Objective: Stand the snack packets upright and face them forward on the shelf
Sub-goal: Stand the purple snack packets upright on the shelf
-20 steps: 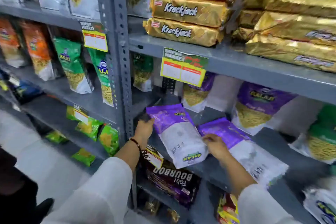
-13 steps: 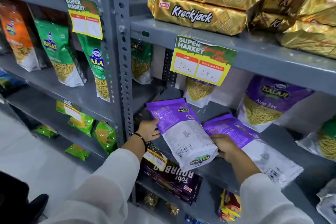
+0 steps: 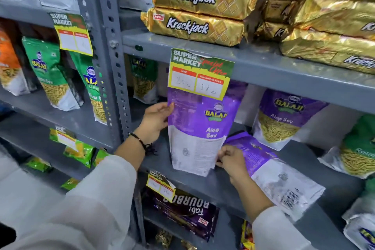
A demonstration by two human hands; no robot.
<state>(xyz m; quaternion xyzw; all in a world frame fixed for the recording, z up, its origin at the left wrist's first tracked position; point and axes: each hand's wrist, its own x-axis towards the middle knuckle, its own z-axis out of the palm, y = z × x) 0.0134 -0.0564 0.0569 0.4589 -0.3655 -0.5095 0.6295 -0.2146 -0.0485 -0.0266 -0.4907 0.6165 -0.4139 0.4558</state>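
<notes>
A purple and white Balaji Aloo Sev packet [image 3: 197, 134] stands upright at the front of the grey shelf [image 3: 221, 191], its printed back side toward me. My left hand [image 3: 155, 121] grips its upper left edge. My right hand [image 3: 231, 161] pinches its lower right corner. A second purple packet [image 3: 272, 172] lies flat on the shelf to the right, back side up with the barcode showing. A third purple packet [image 3: 284, 117] stands upright and faces forward at the back right.
A price tag [image 3: 199, 73] hangs from the shelf above and covers the held packet's top. Gold Krackjack packs [image 3: 194, 24] are stacked above. Green packets [image 3: 50, 73] stand in the left bay, and a green packet [image 3: 359, 148] at far right. A grey upright post [image 3: 109, 57] divides the bays.
The left purple packet has been raised from lying tilted on the shelf to standing upright. My left hand moved up to its top edge, and my right hand holds its bottom corner.
</notes>
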